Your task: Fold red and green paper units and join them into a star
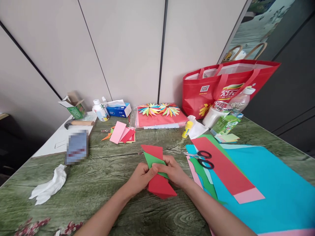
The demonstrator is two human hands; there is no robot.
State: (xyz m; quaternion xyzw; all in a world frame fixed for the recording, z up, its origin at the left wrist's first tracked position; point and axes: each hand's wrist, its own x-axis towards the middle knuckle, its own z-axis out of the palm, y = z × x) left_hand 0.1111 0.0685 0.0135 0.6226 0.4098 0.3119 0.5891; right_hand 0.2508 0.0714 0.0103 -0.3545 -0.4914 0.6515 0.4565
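Between my two hands is a folded red and green paper piece (161,186), held above the middle of the table. Its green part crosses the red one, and slanted red ends stick out above and below my fingers. My left hand (140,177) is closed on the left side of the paper, thumb on top. My right hand (172,170) grips the other side, its thumb meeting the left thumb over the green part. Right of my hands, black-handled scissors (206,159) rest on coloured sheets, by a long red paper strip (223,164).
Blue paper (278,183) covers the right side. Behind stand a yellow glue stick (187,129), paper stars (158,110) on a red pack, pink and red pieces (121,132), and a red bag (197,95). Leftward lie a hammer (80,123) and a crumpled tissue (49,185).
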